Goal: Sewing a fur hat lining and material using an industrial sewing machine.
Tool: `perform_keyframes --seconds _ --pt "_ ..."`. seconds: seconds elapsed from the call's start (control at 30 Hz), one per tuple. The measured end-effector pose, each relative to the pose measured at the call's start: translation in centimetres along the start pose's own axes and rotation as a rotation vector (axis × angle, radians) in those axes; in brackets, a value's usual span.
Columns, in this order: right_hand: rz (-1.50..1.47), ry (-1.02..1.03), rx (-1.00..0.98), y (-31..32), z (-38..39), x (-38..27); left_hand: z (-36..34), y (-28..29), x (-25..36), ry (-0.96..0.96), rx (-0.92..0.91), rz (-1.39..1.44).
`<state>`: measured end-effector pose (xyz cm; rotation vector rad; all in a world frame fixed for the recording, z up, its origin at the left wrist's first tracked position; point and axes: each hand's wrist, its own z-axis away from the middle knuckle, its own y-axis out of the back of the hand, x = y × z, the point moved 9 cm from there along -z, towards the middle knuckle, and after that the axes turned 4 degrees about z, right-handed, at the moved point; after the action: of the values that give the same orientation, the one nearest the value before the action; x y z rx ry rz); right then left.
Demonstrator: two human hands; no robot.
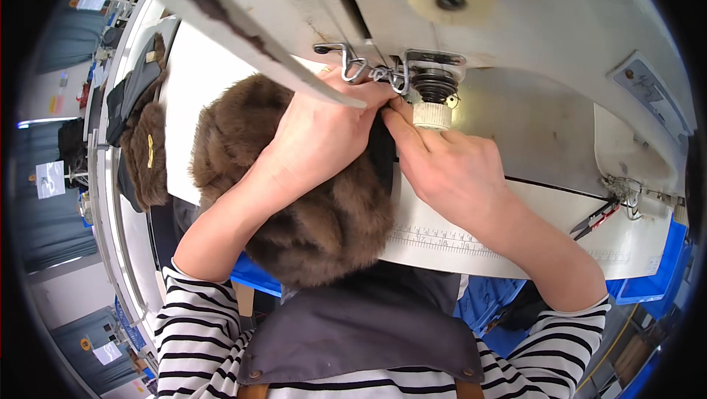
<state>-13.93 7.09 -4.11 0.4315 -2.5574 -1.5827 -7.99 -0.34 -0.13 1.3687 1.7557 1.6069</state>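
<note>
A bundled brown fur piece (324, 230) lies under my left forearm at the front of the sewing machine (574, 16), drooping over the table's near edge. Along its right side runs a strip of dark fabric (382, 150). My left hand (324, 130) is closed over the top of the piece, its fingertips partly covered by the machine's thread guides. From the right, my right hand (449, 167) pinches the dark edge, its fingertips close to the left ones below the tension knob (432, 115). The needle and the exact stitching spot are hidden.
On the table's right lie thread snips (598, 220) with red on the handle. A measuring scale (442, 238) runs along the near table edge. More fur and dark fabric pieces (145, 149) are stacked at the left. A blue bin (655, 270) sits at the lower right.
</note>
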Motion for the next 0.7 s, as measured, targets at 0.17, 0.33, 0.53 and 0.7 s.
perform_keyframes --seconds 0.17,0.33,0.53,0.7 --pt "0.028 -0.029 -0.031 -0.2 -0.3 -0.1 0.0 -0.8 -1.5 0.020 0.024 0.037" --pt "0.012 -0.007 -0.070 -0.3 -0.4 0.0 -0.1 -0.5 -2.3 0.238 -0.019 0.078" --pt "-0.045 0.000 -0.083 -0.8 -0.6 0.4 -0.7 -0.4 -2.2 0.148 0.028 0.077" --pt "-0.076 -0.003 -0.066 -0.8 -0.4 0.6 -0.7 0.0 -1.3 0.123 0.026 0.063"
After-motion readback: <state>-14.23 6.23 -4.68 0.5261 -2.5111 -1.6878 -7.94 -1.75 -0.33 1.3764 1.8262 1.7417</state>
